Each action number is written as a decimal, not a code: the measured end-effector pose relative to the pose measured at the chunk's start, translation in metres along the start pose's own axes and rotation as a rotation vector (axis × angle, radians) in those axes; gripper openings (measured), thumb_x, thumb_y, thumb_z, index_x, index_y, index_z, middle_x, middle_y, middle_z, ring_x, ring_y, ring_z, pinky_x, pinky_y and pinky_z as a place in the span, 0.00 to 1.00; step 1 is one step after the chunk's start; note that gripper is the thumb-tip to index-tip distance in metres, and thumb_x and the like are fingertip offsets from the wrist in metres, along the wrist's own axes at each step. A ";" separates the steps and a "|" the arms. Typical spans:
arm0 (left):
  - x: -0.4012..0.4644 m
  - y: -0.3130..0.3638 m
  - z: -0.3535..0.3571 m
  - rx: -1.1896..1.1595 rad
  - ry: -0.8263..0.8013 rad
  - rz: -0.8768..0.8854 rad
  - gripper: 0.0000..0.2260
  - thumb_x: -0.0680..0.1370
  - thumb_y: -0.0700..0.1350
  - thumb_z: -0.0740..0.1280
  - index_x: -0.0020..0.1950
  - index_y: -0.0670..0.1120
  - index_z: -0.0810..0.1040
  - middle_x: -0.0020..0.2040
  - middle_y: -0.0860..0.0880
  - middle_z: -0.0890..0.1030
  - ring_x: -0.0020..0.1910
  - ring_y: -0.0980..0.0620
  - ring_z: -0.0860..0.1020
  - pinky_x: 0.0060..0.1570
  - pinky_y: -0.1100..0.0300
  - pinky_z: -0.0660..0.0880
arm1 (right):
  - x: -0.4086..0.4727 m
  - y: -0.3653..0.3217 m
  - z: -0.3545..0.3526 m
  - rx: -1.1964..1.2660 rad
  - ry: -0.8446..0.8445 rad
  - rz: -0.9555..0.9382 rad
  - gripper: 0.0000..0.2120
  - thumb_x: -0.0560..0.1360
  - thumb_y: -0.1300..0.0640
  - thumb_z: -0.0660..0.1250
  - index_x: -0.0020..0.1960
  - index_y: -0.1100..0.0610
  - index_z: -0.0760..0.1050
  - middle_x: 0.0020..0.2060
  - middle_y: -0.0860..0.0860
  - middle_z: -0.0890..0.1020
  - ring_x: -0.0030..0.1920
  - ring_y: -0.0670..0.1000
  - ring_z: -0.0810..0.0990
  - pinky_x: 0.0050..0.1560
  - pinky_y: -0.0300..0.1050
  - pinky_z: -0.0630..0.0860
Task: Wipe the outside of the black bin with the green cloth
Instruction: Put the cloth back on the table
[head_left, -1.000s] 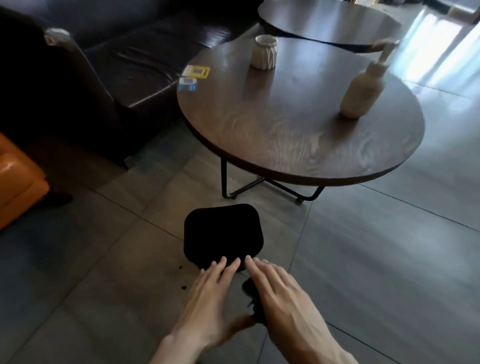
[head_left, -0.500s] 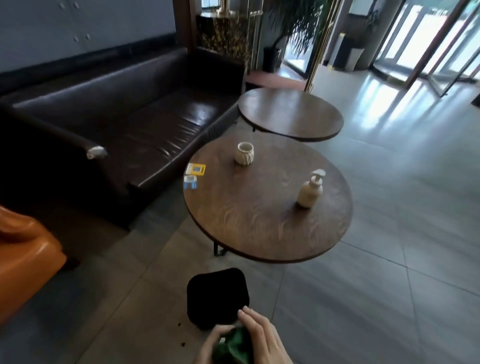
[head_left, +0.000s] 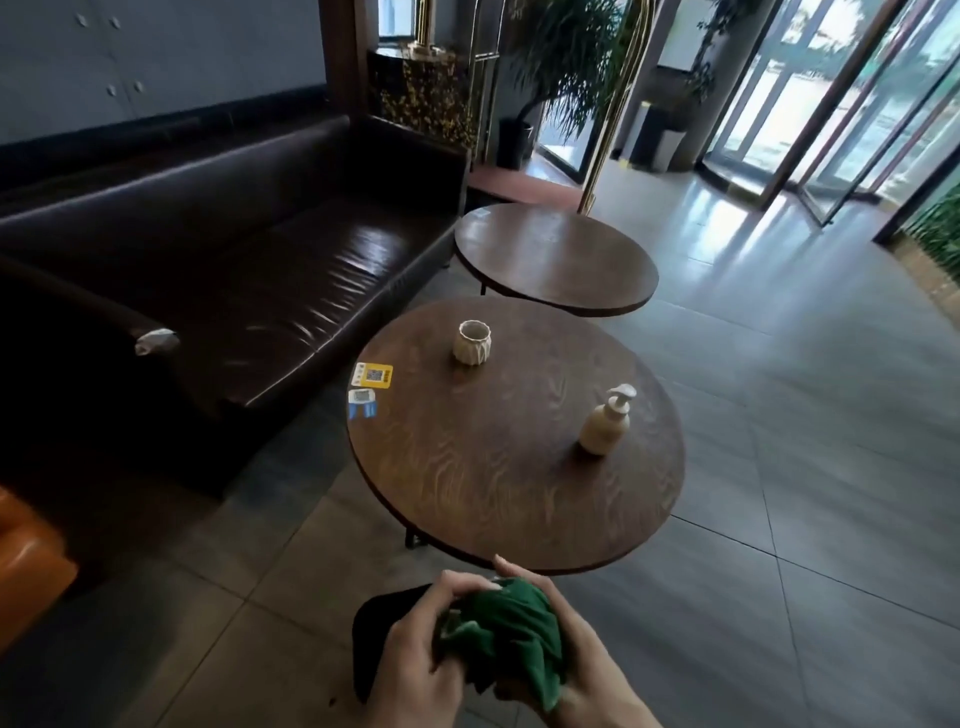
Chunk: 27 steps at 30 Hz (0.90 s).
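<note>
Holding the green cloth (head_left: 506, 636) bunched up in my left hand (head_left: 421, 654) and right hand (head_left: 576, 670), both closed on it, I stand over the black bin (head_left: 376, 631) on the grey tile floor (head_left: 779, 571). I think the bin could slide or tip if I rub hard, since the tiles look smooth. Close by are a round wooden counter (head_left: 514, 488) and a dark sofa (head_left: 249, 291).

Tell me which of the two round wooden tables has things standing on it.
The nearer round table, just beyond the hands. It carries a pump bottle and a small ribbed cup; the farther table by the sofa's end has a bare top.
</note>
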<state>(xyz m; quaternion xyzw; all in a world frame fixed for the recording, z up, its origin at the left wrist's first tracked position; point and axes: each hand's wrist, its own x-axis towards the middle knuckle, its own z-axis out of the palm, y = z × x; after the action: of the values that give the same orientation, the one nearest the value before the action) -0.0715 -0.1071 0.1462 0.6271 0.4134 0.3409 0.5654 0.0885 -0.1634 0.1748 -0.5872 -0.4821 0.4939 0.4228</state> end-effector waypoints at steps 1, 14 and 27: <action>0.011 -0.002 -0.001 0.051 0.026 0.017 0.21 0.68 0.44 0.62 0.58 0.58 0.82 0.53 0.54 0.86 0.53 0.56 0.85 0.54 0.56 0.80 | 0.009 0.010 -0.007 -0.014 0.090 -0.026 0.30 0.72 0.56 0.77 0.71 0.54 0.72 0.62 0.47 0.84 0.63 0.50 0.82 0.66 0.48 0.77; 0.118 -0.103 0.023 0.676 0.040 -0.184 0.34 0.81 0.58 0.65 0.72 0.77 0.42 0.79 0.68 0.50 0.80 0.59 0.55 0.79 0.59 0.54 | 0.202 0.131 -0.126 -0.749 0.185 0.054 0.31 0.67 0.59 0.70 0.65 0.36 0.71 0.52 0.43 0.74 0.51 0.49 0.78 0.49 0.50 0.80; 0.187 -0.190 0.056 0.862 0.000 -0.267 0.32 0.81 0.63 0.59 0.78 0.70 0.41 0.81 0.65 0.45 0.81 0.61 0.47 0.80 0.59 0.50 | 0.303 0.268 -0.160 -1.135 -0.120 0.075 0.40 0.74 0.32 0.61 0.79 0.31 0.43 0.83 0.55 0.47 0.82 0.63 0.41 0.76 0.76 0.46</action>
<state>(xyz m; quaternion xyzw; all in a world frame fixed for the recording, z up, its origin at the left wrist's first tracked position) 0.0330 0.0417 -0.0566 0.7465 0.5949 0.0618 0.2915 0.3007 0.0838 -0.1133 -0.7099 -0.6738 0.2050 -0.0048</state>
